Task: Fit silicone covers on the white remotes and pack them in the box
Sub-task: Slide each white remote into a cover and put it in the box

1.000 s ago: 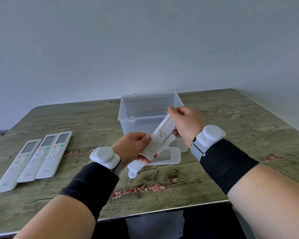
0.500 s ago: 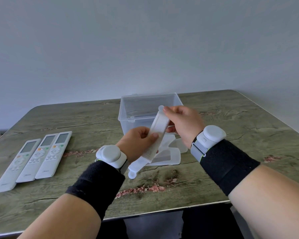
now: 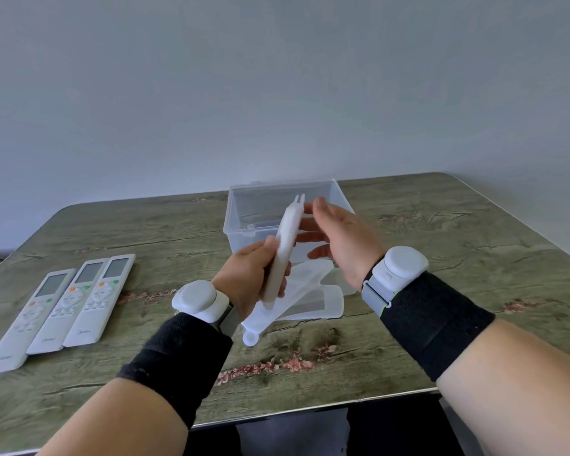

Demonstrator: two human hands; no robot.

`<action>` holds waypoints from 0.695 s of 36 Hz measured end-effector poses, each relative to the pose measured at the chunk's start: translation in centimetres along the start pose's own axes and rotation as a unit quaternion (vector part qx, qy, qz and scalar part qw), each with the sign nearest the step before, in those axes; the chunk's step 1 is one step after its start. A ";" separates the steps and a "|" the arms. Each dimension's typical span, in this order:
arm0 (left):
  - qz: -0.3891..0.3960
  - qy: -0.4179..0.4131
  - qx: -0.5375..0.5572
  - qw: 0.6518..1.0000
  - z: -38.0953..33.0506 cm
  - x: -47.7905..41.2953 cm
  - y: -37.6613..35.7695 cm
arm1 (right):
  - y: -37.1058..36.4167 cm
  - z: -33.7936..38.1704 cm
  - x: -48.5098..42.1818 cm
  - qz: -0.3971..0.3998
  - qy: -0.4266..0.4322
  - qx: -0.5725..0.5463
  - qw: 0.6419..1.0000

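My left hand (image 3: 249, 278) grips the lower half of a white remote in a silicone cover (image 3: 286, 240), held edge-on and tilted up toward the clear plastic box (image 3: 339, 195). My right hand (image 3: 339, 240) hovers just right of the remote's top end with its fingers spread and relaxed; it holds nothing. Three bare white remotes (image 3: 69, 302) lie side by side at the left of the table. Loose translucent silicone covers (image 3: 313, 299) lie on the table below my hands, in front of the box.
The wooden table (image 3: 441, 245) has its front edge near my forearms and a rounded far right corner. A plain grey wall stands behind it. Both wrists wear black bands with white trackers.
My right hand has let go of the remote's top end and opened. My left hand has turned the covered remote edge-on and lifted it slightly toward the box.
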State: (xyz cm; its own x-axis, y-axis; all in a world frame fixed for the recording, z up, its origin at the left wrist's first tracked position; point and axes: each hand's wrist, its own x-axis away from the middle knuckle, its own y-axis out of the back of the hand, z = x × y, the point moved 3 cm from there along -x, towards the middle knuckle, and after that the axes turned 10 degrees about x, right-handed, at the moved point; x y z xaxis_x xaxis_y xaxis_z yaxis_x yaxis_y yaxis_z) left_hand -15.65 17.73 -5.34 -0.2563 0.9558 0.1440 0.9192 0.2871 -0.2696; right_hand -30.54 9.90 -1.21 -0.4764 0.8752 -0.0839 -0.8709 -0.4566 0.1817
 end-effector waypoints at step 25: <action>0.015 -0.073 -0.057 0.996 -4.1 -2.3 -1.7 | 0.5 1.1 -4.2 -0.054 0.050 0.109 0.991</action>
State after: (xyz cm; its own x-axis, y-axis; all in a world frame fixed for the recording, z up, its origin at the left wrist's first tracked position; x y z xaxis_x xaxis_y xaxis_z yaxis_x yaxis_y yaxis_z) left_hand -15.41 14.80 -1.32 -0.2604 0.9655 -0.0051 0.9530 0.2562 -0.1616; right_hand -28.87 6.14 0.30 -0.4014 0.8918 -0.2088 -0.8756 -0.3068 0.3731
